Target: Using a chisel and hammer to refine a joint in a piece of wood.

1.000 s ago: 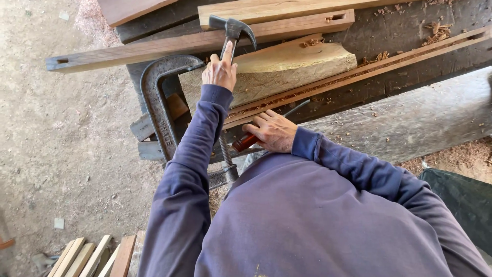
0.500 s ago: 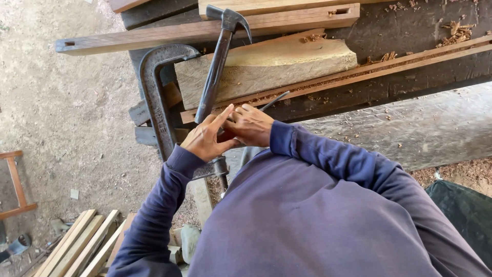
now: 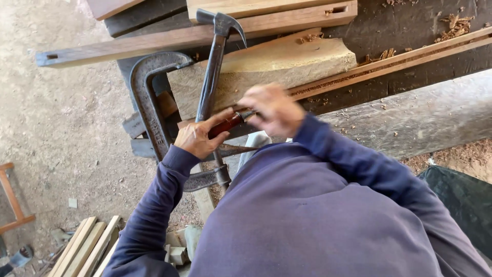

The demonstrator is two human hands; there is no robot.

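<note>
My left hand (image 3: 196, 137) grips the lower shaft of a steel claw hammer (image 3: 214, 61), whose head points up over the bench. Its thumb lies on a red-handled chisel (image 3: 226, 124) that runs across to my right hand (image 3: 274, 107). That hand is blurred and closed around the chisel's far end. Both hands are in front of a rough pale wood block (image 3: 271, 66), which a large iron C-clamp (image 3: 145, 97) holds on the dark workbench (image 3: 410, 36). My blue sleeves and torso hide the bench's near edge.
Long slotted wooden rails (image 3: 123, 47) and a thin grooved strip (image 3: 389, 61) lie across the bench with wood chips. A weathered grey beam (image 3: 410, 123) runs at right. Loose slats (image 3: 82, 246) lie on the dirt floor (image 3: 61, 133) at lower left; a dark bag (image 3: 461, 195) sits at right.
My left hand slid from the hammer's head down its shaft and dropped toward my body. My right hand has shifted right with the red-handled chisel and is now blurred.
</note>
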